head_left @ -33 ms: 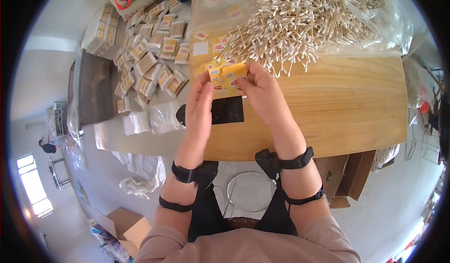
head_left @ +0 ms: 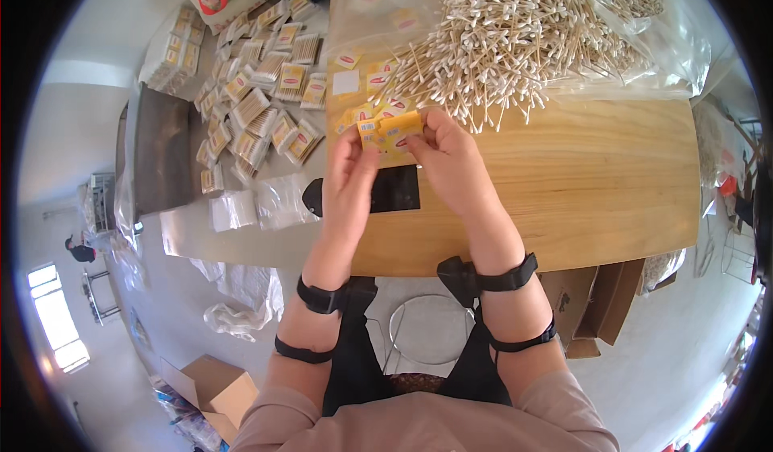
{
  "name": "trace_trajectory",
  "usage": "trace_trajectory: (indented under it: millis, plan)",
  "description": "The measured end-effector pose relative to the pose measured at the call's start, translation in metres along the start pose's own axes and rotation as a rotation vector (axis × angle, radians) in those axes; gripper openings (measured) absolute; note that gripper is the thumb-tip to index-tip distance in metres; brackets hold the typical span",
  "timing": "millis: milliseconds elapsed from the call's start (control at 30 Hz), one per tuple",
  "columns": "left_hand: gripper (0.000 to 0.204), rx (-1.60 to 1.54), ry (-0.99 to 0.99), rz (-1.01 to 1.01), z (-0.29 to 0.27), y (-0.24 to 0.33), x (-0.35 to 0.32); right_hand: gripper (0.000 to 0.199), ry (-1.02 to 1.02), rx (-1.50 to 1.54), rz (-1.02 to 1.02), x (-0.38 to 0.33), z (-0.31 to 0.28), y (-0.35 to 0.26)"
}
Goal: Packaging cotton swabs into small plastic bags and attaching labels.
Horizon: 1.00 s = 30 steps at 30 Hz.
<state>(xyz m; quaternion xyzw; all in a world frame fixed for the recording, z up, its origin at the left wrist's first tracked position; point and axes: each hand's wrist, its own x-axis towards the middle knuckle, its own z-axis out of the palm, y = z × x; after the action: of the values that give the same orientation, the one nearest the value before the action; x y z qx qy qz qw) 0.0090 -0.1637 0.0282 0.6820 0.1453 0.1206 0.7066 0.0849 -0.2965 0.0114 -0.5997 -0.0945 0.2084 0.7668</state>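
Between the hands, yellow cards (head_left: pixel 393 126) are pinched at nine o'clock by the left hand (head_left: pixel 348 188) and at three by the right hand (head_left: pixel 455 166), the cotton-swab heap (head_left: pixel 515 45) being placed at one o'clock, nearer the right.

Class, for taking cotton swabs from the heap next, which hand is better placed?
Probably the right hand: it is close to the cotton swab heap, while the left hand is farther off. Both hold yellow printed cards, though, so the right would need freeing first.
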Motion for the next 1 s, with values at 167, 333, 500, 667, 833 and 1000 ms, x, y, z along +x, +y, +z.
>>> trace_trajectory:
  millis: [167, 333, 500, 667, 833, 1000]
  plan:
    - [0.02, -0.039, -0.036, 0.085, 0.008, -0.016, 0.013, 0.014, 0.095, -0.255, -0.077, -0.001, 0.013, 0.01]
    - [0.028, 0.154, -0.011, 0.256, -0.001, -0.034, 0.017, 0.022, 0.038, -0.312, -0.038, 0.0, 0.023, 0.009]
    - [0.046, 0.074, -0.07, 0.266, 0.002, -0.035, 0.018, 0.033, 0.052, -0.332, -0.112, -0.001, 0.024, 0.009]
    - [0.055, -0.386, -0.09, 0.01, 0.007, -0.026, 0.01, 0.037, 0.042, -0.498, -0.191, -0.005, 0.032, 0.012]
    - [0.056, -0.279, -0.021, 0.106, 0.008, -0.029, 0.011, 0.039, 0.117, -0.735, -0.337, -0.01, 0.034, 0.01]
    - [0.055, -0.345, -0.058, 0.071, 0.009, -0.023, 0.01, 0.037, 0.102, -0.608, -0.24, -0.01, 0.031, 0.007]
